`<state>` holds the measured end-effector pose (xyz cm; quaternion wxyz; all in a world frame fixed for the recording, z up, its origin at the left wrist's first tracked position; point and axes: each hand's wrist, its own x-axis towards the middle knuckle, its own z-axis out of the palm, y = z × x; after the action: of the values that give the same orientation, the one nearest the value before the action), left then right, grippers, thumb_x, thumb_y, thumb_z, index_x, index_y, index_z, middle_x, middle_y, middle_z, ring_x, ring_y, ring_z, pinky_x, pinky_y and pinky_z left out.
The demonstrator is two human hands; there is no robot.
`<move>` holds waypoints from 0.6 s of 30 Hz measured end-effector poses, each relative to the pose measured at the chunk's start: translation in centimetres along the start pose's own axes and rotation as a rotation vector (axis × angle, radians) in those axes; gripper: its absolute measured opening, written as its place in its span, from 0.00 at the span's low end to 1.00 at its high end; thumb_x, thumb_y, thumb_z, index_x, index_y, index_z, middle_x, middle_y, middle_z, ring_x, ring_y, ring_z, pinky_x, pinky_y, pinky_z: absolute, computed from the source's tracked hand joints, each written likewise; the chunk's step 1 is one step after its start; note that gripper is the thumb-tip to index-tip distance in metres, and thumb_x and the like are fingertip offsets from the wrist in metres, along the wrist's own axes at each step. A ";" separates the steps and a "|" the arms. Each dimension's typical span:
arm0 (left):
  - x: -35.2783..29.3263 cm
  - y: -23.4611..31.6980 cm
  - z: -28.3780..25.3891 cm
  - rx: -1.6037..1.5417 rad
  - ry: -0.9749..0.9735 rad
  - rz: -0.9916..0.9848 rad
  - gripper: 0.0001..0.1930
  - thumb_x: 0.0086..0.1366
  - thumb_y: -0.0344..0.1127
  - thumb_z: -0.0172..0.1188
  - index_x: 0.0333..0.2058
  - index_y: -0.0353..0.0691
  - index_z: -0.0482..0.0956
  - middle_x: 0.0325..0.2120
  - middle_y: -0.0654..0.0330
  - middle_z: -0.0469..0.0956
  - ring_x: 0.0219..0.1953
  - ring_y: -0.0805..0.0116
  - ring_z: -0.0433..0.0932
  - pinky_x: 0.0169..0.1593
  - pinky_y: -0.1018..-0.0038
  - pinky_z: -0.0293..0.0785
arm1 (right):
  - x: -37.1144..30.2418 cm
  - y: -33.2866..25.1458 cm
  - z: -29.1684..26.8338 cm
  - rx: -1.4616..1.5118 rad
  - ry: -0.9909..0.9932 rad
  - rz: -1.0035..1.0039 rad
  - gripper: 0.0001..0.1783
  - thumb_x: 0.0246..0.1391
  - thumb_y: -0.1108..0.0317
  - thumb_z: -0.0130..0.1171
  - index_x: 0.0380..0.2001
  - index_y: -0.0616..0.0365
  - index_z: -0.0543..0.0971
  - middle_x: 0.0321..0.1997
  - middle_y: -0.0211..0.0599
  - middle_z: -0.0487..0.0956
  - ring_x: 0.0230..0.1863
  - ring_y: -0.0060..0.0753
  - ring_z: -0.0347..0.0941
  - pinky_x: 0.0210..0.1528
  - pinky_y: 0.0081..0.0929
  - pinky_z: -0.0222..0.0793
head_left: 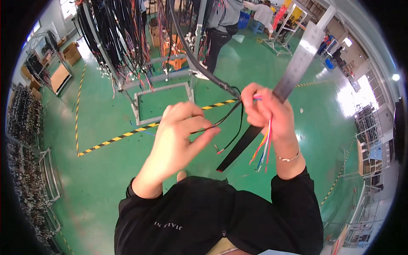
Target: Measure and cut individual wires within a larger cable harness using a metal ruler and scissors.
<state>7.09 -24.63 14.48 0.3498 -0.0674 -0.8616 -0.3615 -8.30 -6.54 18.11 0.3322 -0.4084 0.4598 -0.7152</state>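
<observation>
My right hand (272, 114) is closed around a long metal ruler (297, 61) and a bunch of thin coloured wires. The ruler rises to the upper right, and a dark flat length (240, 148) slants down below the hand. White, yellow, blue and red wires (266, 146) hang from under the fingers. A thick black cable (199, 66) comes down from above and splits beside this hand into thinner black wires (227, 115). My left hand (178, 131) pinches some of these between thumb and fingers. One loose black wire (235, 138) dangles between the hands, its tip reddish.
A metal rack (163, 78) hung with many black cables and wires stands ahead. Beside it is a person (221, 32) in grey and dark trousers. More cable racks (25, 140) line the left. Yellow-black tape (119, 138) crosses the green floor.
</observation>
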 end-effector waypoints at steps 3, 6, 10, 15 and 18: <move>1.8 -0.3 -1.0 -0.376 -0.170 0.064 0.04 0.49 0.28 0.63 0.26 0.35 0.82 0.46 0.50 0.73 0.49 0.58 0.71 0.45 0.68 0.65 | 0.2 -0.5 -0.7 0.113 0.014 0.063 0.30 0.70 0.55 0.38 0.13 0.55 0.63 0.41 0.39 0.70 0.13 0.10 0.42 0.15 0.14 0.40; 2.3 -2.8 -0.8 -0.792 -0.408 0.131 0.09 0.47 0.30 0.56 0.26 0.34 0.83 0.57 0.41 0.65 0.60 0.51 0.63 0.54 0.62 0.61 | 0.3 -0.4 0.0 0.159 -0.029 0.027 0.29 0.71 0.56 0.37 0.14 0.55 0.64 0.41 0.37 0.69 0.13 0.09 0.41 0.14 0.14 0.38; 2.6 -2.9 1.6 -1.153 -0.175 0.157 0.07 0.55 0.28 0.58 0.27 0.30 0.82 0.54 0.39 0.70 0.60 0.48 0.65 0.54 0.57 0.67 | 0.5 -0.2 0.1 0.220 -0.060 0.017 0.28 0.70 0.55 0.38 0.16 0.55 0.66 0.40 0.33 0.69 0.13 0.09 0.41 0.14 0.13 0.38; 2.2 -1.3 4.0 -0.656 0.198 0.288 0.08 0.55 0.26 0.67 0.31 0.28 0.78 0.42 0.40 0.80 0.41 0.51 0.79 0.44 0.62 0.76 | 0.3 0.3 0.4 0.276 0.008 0.081 0.27 0.70 0.51 0.40 0.18 0.53 0.69 0.38 0.24 0.67 0.12 0.09 0.42 0.13 0.14 0.38; 3.1 -1.6 3.6 -0.579 0.241 0.285 0.12 0.63 0.34 0.62 0.33 0.27 0.78 0.40 0.41 0.81 0.34 0.57 0.79 0.37 0.64 0.75 | 0.4 0.7 0.7 0.309 -0.050 0.064 0.29 0.70 0.50 0.40 0.15 0.52 0.67 0.36 0.24 0.67 0.12 0.09 0.42 0.13 0.14 0.39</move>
<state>2.25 -23.80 13.79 0.4626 -0.2401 -0.6576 -0.5440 -7.79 -7.40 17.78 0.4250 -0.3552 0.3488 -0.7560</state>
